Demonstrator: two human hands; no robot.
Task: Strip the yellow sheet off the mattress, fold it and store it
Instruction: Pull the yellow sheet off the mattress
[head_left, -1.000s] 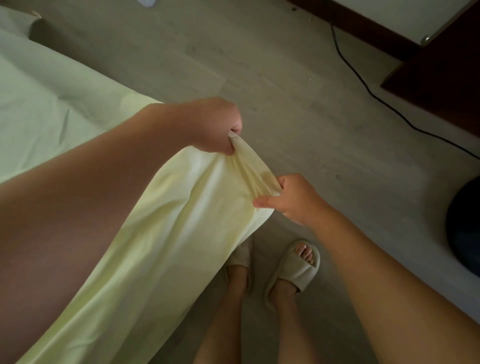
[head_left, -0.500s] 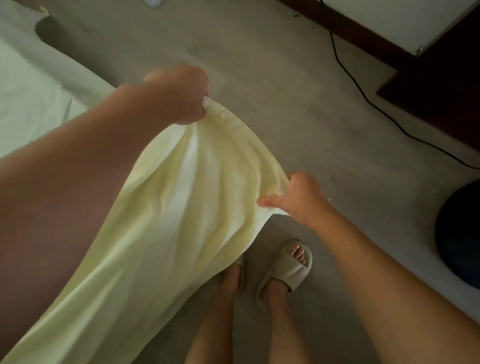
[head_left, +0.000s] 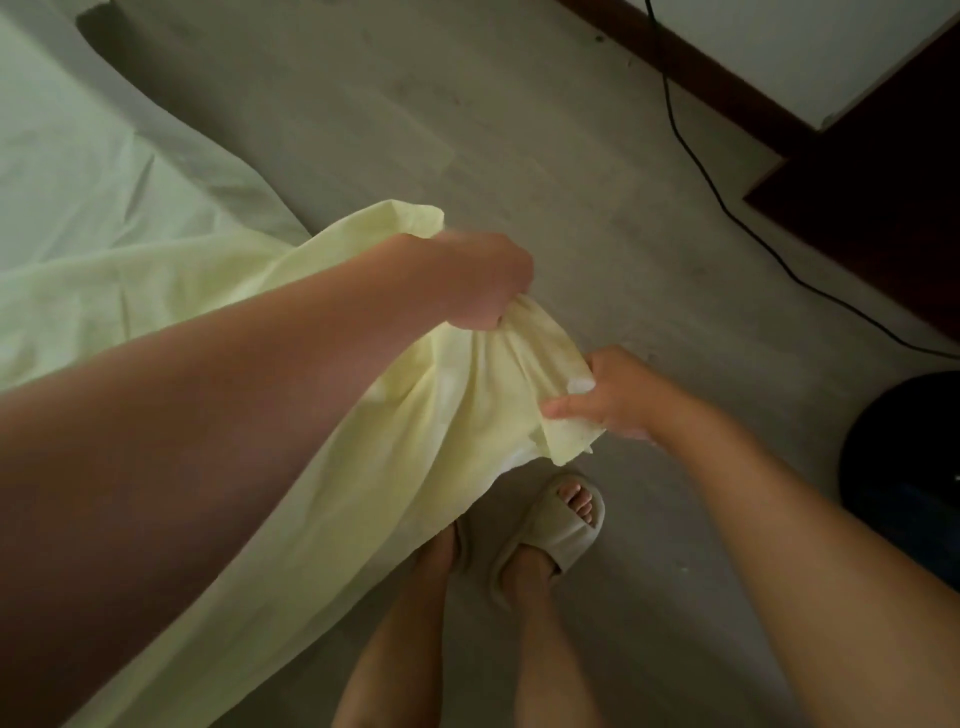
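Holding the yellow sheet (head_left: 426, 415) by its edge, both hands work over the floor (head_left: 467, 130) beside the bed. The left hand (head_left: 483, 280) is clenched around a bunch of the fabric, and the right hand (head_left: 608, 395) pinches the hem near a loose corner, with thumb and fingers closed on the cloth. The two grips are near each other, so the short stretch of edge between them hangs in soft pleats; I judge that the person is gathering or finding the edge in order to bring corners together for a fold.

From the hands the sheet runs down and to the left, under the left forearm, and one part of it lies on the pale mattress (head_left: 78, 171) at the left. It hangs in front of the person's legs, just above the beige slippers (head_left: 550, 525). The cloth is pale yellow, thin and limp, with many small wrinkles, and one flap stands up behind the left wrist. It seems mostly stripped, but not yet folded.
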